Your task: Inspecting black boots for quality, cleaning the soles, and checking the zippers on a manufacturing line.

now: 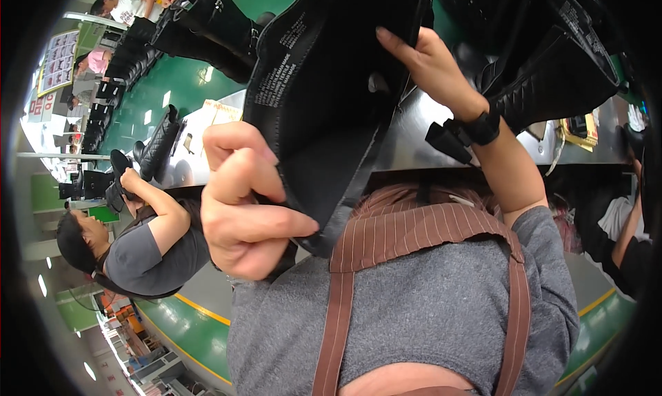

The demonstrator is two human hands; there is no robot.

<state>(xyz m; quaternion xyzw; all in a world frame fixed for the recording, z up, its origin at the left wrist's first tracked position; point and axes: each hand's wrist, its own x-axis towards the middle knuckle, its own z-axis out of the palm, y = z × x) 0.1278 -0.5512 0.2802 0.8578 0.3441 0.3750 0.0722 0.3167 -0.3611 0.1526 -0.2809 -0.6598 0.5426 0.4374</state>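
Observation:
A tall black boot [324, 120] is held up close in front of me, its shaft opening turned toward me so that the dark lining shows. Small pale print runs along the lining's left side. My left hand [241, 203] pinches the near lower rim of the shaft with bent fingers. Across from it, my right hand [434, 72] grips the other edge, thumb inside the opening and the remaining fingers mostly hidden behind the leather. A black band [483, 128] circles my right wrist. The foot of this boot is out of sight.
Beneath the boot runs a metal worktable [420, 137]. More black boots stand at upper left [207, 31] and right [552, 65]. Yellow-edged papers [579, 130] lie at the right. A co-worker [145, 244] sits at the left holding dark footwear; another person's arm [627, 224] shows at far right.

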